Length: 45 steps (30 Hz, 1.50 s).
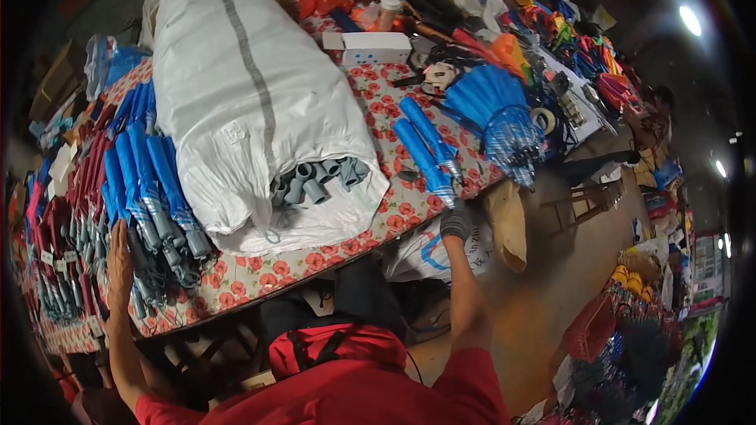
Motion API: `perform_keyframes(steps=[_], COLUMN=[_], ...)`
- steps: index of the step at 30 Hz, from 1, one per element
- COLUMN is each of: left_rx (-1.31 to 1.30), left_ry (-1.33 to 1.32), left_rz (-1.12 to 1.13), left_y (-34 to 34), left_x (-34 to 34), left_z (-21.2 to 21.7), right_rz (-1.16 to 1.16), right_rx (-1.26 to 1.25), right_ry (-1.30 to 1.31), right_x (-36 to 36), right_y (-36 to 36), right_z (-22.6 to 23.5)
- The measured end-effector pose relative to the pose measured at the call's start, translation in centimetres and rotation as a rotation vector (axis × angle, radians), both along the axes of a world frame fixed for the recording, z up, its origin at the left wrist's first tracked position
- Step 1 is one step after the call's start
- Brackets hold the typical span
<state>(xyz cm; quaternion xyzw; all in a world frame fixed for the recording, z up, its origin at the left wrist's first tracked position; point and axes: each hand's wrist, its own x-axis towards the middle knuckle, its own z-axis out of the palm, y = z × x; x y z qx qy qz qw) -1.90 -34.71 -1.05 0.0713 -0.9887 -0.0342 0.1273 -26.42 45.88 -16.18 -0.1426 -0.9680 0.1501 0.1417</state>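
My left hand (pixel 120 264) has its fingers stretched out along the side of a pile of folded blue umbrellas (pixel 142 177) with grey handles, on the table's left part. It grips nothing that I can see. At the table's front edge on the right, my right hand (pixel 456 222), dark grey over the fingers, is closed around the lower end of a folded blue umbrella (pixel 420 153). The handle is hidden in that hand. A second folded blue umbrella (pixel 431 135) lies alongside. Between my hands, a big white woven sack (pixel 252 102) lies with its mouth toward me, showing grey plastic handles (pixel 313 189).
Dark red folded umbrellas (pixel 87 177) are piled at the far left. An opened blue umbrella canopy (pixel 492 102), a tape roll (pixel 542 120) and a white box (pixel 376 48) lie farther right on the flowered tablecloth (pixel 315 258). A wooden stool (pixel 581 203) stands beyond the table's right end.
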Motion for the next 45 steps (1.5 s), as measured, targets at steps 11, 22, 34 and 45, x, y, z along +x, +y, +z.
perform_keyframes(steps=[11, 22, 34, 45], left_rx=[0.115, -0.165, 0.382, 1.161], left_ry=[0.217, -0.236, -0.598, -0.303], left_rz=[-0.405, -1.082, -0.458, -0.200], left_y=[21.8, 43.9, 38.0, 40.3], left_x=[-6.3, -3.6, 4.8, 8.2], left_z=[2.0, 1.6, 1.8, -1.4], right_rz=[-0.057, 0.869, 0.770, 0.738], right_rx=[-1.598, -0.574, -0.742, 0.040], right_ry=[0.010, -0.013, -0.022, -0.061], right_x=[10.2, 23.6, 8.3, -1.9], right_y=[-10.0, -12.8, -21.3, -30.0], right_z=[8.4, 11.4, 5.7, 0.9])
